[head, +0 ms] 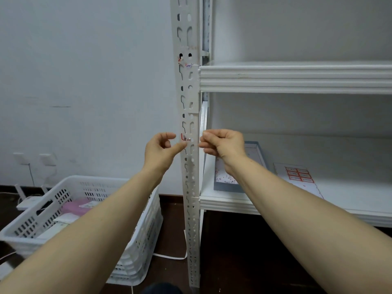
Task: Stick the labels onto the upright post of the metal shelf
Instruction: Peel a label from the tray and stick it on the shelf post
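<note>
White perforated metal upright post (192, 187) of the shelf unit runs 12 to 6 through frame centre. Small white label with red print (184, 137) sits on the post's front face, dead centre of frame.

Left hand (159, 147) is at 9 o'clock of the label. Thumb tip is pressed on the post face at the label's lower edge, forefinger curled just above, the two pinching the label's left end. Other fingers are curled in.

Right hand (223, 145) is at 3 o'clock of it, fingers curled tight, fingertips (204, 143) bunched against the post's right edge. Can't tell whether they hold the label's far end.

Torn label remnants (185, 63) are on the post toward 12, level with the upper white shelf board (297, 77).

Lower white shelf board (350, 196) at 4 o'clock carries a shallow grey box (228, 186) just right of the post. White sheet of red-bordered labels (299, 175) lies near the box, not touching it.

White slotted plastic basket (95, 179) sits on the dark floor at 8 o'clock, pink item (77, 205) inside.
</note>
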A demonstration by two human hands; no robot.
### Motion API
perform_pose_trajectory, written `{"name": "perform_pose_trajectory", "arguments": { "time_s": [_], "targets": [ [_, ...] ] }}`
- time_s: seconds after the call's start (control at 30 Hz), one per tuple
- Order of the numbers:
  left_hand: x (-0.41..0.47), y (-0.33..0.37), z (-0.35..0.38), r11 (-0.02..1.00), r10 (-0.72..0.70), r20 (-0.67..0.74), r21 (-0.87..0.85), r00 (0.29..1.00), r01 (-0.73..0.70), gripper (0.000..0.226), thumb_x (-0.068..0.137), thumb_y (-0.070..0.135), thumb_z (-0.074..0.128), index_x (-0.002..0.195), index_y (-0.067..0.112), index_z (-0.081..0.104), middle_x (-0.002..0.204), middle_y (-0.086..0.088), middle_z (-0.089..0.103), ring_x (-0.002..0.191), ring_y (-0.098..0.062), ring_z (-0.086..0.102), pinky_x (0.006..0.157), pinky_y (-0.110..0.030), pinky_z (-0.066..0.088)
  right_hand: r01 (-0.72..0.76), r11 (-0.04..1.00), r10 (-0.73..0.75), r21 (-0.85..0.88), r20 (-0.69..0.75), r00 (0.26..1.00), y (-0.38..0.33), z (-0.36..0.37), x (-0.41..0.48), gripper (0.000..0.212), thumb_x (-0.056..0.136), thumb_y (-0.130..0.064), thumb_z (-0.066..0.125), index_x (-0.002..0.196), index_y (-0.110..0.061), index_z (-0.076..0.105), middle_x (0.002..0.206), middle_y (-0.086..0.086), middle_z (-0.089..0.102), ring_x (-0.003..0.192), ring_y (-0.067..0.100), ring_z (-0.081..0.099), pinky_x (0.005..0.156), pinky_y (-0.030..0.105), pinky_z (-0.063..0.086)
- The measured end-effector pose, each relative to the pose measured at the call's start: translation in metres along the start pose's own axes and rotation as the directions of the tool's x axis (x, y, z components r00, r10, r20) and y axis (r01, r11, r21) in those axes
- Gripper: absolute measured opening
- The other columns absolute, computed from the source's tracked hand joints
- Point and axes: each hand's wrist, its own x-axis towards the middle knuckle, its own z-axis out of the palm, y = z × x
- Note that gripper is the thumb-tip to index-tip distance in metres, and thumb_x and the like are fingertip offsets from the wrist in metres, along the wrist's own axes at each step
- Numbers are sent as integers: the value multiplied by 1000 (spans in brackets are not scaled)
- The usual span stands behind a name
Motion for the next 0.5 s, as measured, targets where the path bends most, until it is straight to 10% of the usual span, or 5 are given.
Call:
{"name": "perform_pose_trajectory", "arguments": {
  "time_s": [0.23,0.5],
  "targets": [
    [16,-8,14,994,15,93,106,996,-25,70,78,34,72,138,11,45,126,0,60,116,-14,57,104,-31,42,18,979,-48,-202,-145,988,17,12,22,23,94,-10,52,74,-21,57,91,6,66,89,18,63,88,32,53],
    [20,-5,17,994,57,144,86,988,-70,9,89,15,61,92,11,69,87,-4,68,80,-12,59,73,-18,48,-10,984,-6,-181,-93,996,24,29,38,19,96,-16,49,102,-7,65,97,9,71,90,22,68,85,37,55]
  ]
}}
